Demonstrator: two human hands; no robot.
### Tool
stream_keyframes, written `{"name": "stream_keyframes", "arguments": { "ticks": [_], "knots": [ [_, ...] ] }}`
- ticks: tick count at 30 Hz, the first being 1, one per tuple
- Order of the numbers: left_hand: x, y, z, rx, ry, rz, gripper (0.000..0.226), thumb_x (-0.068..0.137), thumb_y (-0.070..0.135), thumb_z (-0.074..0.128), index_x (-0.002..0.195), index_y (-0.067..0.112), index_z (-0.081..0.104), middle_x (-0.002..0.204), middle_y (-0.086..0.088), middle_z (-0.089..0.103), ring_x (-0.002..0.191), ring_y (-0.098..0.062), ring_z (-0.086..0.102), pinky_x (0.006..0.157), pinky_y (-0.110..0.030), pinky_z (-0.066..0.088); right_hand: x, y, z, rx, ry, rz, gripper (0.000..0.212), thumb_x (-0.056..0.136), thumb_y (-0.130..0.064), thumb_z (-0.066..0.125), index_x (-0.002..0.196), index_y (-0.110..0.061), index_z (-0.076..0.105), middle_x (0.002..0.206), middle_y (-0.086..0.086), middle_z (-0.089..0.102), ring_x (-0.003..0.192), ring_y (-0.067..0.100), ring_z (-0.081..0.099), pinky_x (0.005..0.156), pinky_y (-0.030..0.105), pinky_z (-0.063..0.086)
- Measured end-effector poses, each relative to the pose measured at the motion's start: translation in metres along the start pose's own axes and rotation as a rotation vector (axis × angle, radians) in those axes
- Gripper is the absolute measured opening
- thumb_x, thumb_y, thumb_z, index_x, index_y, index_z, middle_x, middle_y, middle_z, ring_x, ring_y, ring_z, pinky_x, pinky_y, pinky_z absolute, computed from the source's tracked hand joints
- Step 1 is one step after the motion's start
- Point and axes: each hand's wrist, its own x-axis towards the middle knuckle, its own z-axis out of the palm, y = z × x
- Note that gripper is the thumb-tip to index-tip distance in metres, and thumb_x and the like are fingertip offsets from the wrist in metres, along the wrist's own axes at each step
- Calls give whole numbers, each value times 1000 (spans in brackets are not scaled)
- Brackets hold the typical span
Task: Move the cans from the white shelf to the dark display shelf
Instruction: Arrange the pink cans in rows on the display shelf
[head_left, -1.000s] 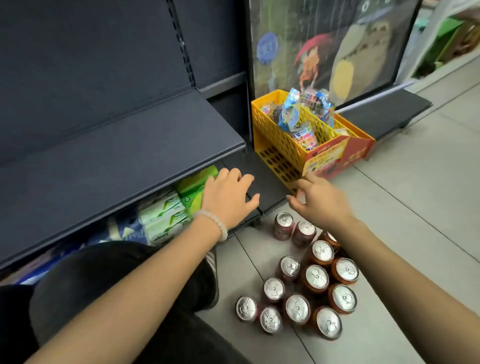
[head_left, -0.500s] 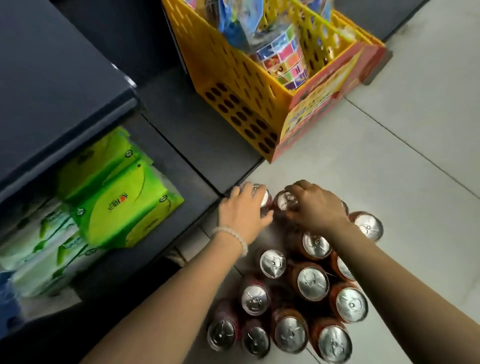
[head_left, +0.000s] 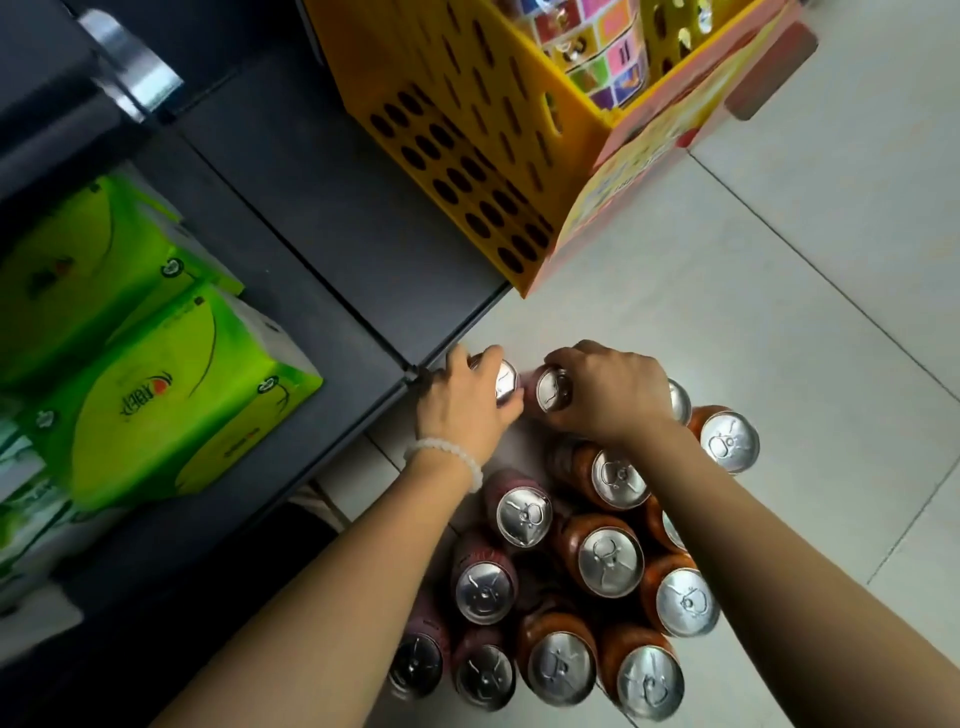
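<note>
Several cans stand upright in a cluster on the pale tiled floor, dark red ones (head_left: 522, 514) on the left and orange-brown ones (head_left: 610, 561) on the right. My left hand (head_left: 462, 405) grips the farthest dark red can (head_left: 506, 378) from above. My right hand (head_left: 608, 395) grips the can beside it (head_left: 553, 389), its fingers curled round the rim. The dark display shelf (head_left: 311, 208) runs along the left, its bottom board right next to the two held cans. A white bead bracelet sits on my left wrist.
A yellow perforated basket (head_left: 467, 130) with colourful packets stands on the shelf base at the top. Green tissue packs (head_left: 171, 384) lie on the lower shelf at left. An upper shelf edge with a metal bracket (head_left: 130, 67) overhangs at top left. Bare floor tiles (head_left: 805, 312) stretch to the right.
The view dropped and closed in on the cans. Both hands came down from near the shelf edge onto the two farthest cans and closed round them.
</note>
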Motion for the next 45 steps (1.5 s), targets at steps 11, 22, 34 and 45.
{"name": "stream_keyframes", "arguments": {
  "ticks": [11,22,34,45],
  "knots": [
    [-63,-17,-20,-85,10,-2,47,82,46,59,124,28,51,118,-11,53,97,-37,61,78,-39,49,-26,-15,-35,52,-67,-167,54,72,-55,65,120,-31,60,112,1,65,101,27,62,78,35,53],
    [-163,-37,-118,-10,148,-132,54,66,55,68,115,36,57,112,-7,59,106,-32,58,83,-33,45,-97,-92,-124,171,40,-328,60,58,-47,76,113,-26,65,106,5,64,99,27,61,80,36,52],
    [-308,-94,-230,-307,547,-158,50,65,44,72,108,29,52,106,-3,57,103,-26,54,81,-30,42,-201,-206,-238,307,223,-644,48,57,-37,78,102,-26,66,95,-7,70,87,10,64,78,32,53],
    [-419,-202,-341,-326,796,-302,32,66,51,69,86,34,51,95,9,60,91,-17,55,74,-31,44,-235,-370,-311,308,263,-843,48,67,-30,77,113,-22,65,112,-7,68,104,11,61,88,22,44]
  ]
}}
